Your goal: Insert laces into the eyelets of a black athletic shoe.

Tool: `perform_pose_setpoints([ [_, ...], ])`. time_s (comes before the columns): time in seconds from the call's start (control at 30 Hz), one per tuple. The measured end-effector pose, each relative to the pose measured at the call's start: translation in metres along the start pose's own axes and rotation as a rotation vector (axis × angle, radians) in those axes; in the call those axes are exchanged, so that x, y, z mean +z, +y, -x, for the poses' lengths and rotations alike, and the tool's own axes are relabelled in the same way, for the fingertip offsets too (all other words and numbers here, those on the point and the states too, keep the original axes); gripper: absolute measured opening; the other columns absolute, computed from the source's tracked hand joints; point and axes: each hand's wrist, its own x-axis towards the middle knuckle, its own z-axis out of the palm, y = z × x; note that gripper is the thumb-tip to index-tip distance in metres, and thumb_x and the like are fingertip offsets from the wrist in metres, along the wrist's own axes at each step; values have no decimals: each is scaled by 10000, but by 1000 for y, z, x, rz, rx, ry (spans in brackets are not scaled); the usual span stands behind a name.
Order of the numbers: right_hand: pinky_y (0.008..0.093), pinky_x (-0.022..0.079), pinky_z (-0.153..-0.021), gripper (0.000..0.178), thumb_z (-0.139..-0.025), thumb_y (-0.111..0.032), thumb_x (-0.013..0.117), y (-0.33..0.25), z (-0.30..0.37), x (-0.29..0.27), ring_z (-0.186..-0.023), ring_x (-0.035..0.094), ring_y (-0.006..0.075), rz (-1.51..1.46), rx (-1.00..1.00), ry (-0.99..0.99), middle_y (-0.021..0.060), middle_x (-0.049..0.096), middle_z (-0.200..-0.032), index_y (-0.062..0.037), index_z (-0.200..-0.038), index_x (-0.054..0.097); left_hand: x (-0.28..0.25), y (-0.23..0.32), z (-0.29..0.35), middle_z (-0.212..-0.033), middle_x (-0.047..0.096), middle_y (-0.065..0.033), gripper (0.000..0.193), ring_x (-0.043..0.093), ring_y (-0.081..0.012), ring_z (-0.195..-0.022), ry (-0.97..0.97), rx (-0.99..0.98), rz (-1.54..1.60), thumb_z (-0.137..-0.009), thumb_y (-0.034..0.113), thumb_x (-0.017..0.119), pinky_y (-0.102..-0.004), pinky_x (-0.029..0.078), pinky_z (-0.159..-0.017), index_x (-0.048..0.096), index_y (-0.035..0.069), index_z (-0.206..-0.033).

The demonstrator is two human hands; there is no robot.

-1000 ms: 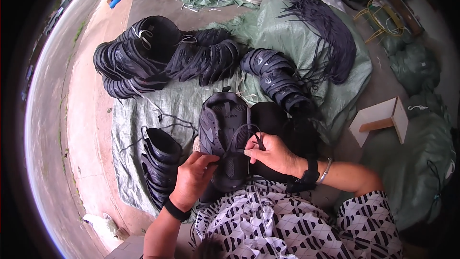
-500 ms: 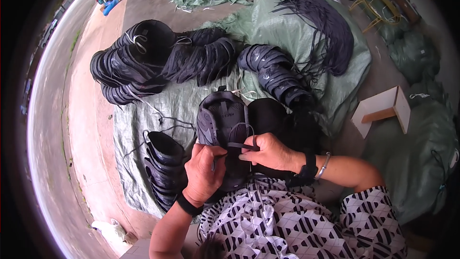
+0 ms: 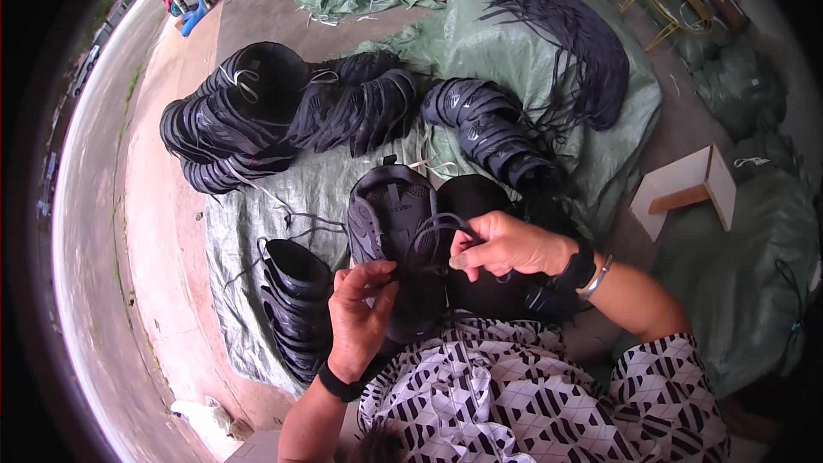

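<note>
1. The upper (image 3: pixel 390 206) lay just in front of the body, between the two hands, its opening turned away from the person.
2. The right hand (image 3: pixel 510 249) pinched a dark lace (image 3: pixel 441 221) between thumb and forefinger, a loop of it standing over the upper.
3. The left hand (image 3: pixel 360 309) had thumb and forefinger in a narrow pinch at the upper's near-left edge; what lay between the tips could not be told.
4. Good handling, in my judgement, called for a left hand steadying the edge close to the eyelets, a lace kept flat and untwisted, and an even, gentle pull from the right, so that the loop would not snag or pucker the mesh.
5. Counted: one upper between the hands, one loop of lace, one stack (image 3: pixel 296 309) at left, one row (image 3: pixel 484 124) beyond the upper to the right, one large pile (image 3: pixel 231 111) farther off, one heap of strands (image 3: pixel 591 77) and one white box (image 3: pixel 686 189). Pieces within the piles overlapped too much to count.
</note>
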Motion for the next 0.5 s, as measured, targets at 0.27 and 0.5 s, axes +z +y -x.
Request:
perform_pose_setpoints([
  [0.27, 174, 222, -364, 342, -915, -335, 585, -43, -25, -23, -415, 331, 26, -74, -136, 167, 26, 511, -595, -79, -693, 537, 5, 8, -3, -787, 635, 0, 449, 530, -220, -774, -6, 466, -578, -581, -136, 551, -306, 460, -708, 670, 120, -930],
  [0.5, 168, 244, -367, 295, -892, -271, 615, -74, -46, 1, -414, 387, 27, -250, -460, 267, -7, 504, -572, -58, -691, 578, 2, -16, 3, -842, 625, -43, 483, 517, -240, -819, 46, 207, -104, -584, -160, 487, -316, 441, -770, 665, 101, -949],
])
